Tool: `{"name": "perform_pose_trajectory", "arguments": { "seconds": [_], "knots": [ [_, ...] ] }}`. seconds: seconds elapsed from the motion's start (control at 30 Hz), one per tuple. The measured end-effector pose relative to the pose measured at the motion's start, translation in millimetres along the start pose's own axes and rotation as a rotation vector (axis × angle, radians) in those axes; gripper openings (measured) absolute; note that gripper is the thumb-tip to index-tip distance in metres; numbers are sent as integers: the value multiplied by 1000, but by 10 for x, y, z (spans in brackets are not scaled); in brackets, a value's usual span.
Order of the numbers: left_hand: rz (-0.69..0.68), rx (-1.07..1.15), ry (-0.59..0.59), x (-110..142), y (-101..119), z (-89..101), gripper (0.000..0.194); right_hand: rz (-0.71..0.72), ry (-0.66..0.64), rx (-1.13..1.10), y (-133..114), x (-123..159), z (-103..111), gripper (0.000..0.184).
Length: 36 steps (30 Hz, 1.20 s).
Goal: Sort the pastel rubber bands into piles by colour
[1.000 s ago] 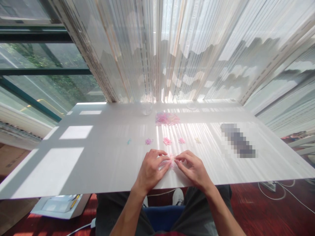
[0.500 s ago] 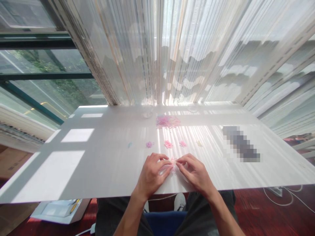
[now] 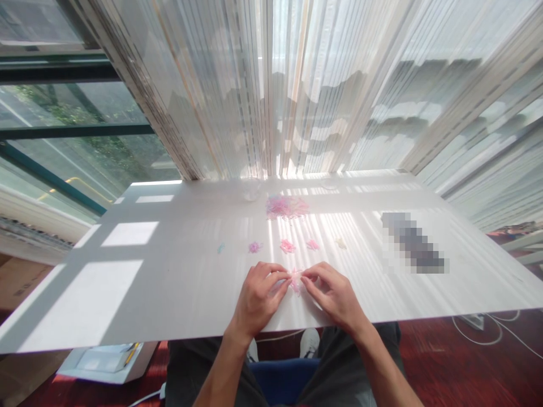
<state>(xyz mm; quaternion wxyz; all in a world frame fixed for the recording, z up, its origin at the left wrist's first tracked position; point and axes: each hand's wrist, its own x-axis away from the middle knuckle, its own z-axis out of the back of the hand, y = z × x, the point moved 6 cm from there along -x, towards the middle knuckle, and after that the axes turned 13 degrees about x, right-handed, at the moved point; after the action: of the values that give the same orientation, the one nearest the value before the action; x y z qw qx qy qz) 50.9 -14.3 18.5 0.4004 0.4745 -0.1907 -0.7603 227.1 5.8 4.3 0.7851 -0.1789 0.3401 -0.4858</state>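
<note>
Left hand (image 3: 258,297) and right hand (image 3: 333,294) pinch with closed fingertips a pink elastic-band tuft (image 3: 296,282), its long axis pointing roughly away from the body; beyond stands a clear cup (image 3: 251,191), contents unclear

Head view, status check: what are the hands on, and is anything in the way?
Left hand, right hand: both pinching small pink strand tuft. Over white table. Other pink tufts sit apart, beyond the hands.

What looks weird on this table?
The blocky blurred patch on the right side of the white table looks odd: it is pixelated, so nobody can tell what lies there. The pink tuft between the left hand and right hand looks fine.
</note>
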Motion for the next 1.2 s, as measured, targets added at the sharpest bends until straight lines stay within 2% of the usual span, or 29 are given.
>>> {"name": "perform_pose_trajectory", "arguments": {
  "seconds": [0.2, 0.4, 0.57, 0.77, 0.93, 1.1, 1.2],
  "knots": [
    [51, 84, 77, -19, -41, 52, 8, 27, 7, 5, -10, 1, 8, 10],
    [137, 105, 98, -77, -84, 103, 7, 33, 15, 12, 1, 2, 13, 10],
    [178, 98, 48, -220, -134, 134, 7, 21, 25, -26, 24, 17, 14, 10],
    [88, 84, -32, -461, -112, 130, 7, 23, 25, -49, 25, 29, 25, 12],
    [14, 83, -182, -782, -105, -61, 11, 18, 63, -17, 35, 43, 23, 13],
    [-66, 56, -365, -1152, -253, -376, 9, 59, 43, 29, 16, 56, -14, 13],
    [-106, 53, -446, -1281, -324, -533, 11, 75, 29, 45, 17, 69, -32, 15]
  ]
}}
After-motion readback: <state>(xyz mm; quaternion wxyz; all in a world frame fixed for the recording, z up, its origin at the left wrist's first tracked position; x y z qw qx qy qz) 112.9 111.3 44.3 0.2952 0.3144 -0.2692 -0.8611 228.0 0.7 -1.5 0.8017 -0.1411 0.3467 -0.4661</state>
